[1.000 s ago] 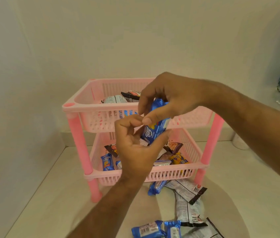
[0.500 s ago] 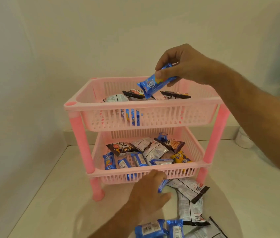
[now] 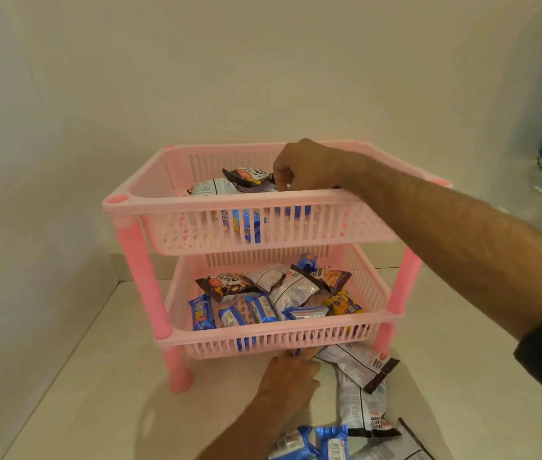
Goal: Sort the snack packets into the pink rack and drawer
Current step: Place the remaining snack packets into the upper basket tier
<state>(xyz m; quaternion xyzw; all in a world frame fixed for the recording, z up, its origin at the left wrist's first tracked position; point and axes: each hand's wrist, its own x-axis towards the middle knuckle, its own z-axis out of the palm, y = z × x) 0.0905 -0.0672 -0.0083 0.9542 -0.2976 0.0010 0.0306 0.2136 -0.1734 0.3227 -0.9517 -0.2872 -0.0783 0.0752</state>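
Item: two-tier pink slatted plastic rack [image 3: 256,227] on round pink legs, standing on your pale glossy bench [image 3: 97,393], pushed toward the far left corner where two walls meet. Upper basket: your right hand [image 3: 299,167] reaches over the near rim with its fingers [image 3: 281,182] curled downward among the packets; whether they grip anything you cannot tell from this angle, since the rim hides the tips. A blue shape shows through the slats just below that hand, likely a packet lying in the basket. Also in this tier: a dark brown salted-peanut packet [image 3: 246,175], a white-and-silver foil packet [image 3: 213,187], and a blue biscuit packet [image 3: 243,222] standing on edge against the near wall, held upright by the slats. Lower basket: a loose heap of blue biscuit packets [image 3: 229,315], brown and silver peanut packets [image 3: 263,283] and one yellow packet [image 3: 342,303], piled rather than stacked. Unsorted stock: silver peanut packets [image 3: 359,383] and blue cream-biscuit packets [image 3: 313,443] lie flat on the bench near and right of the rack. Your left hand [image 3: 291,376] lies palm down at the rack's near foot, fingers bent over a small blue packet edge [image 3: 296,352], apparently taking hold for the next load. No drawer is in view.
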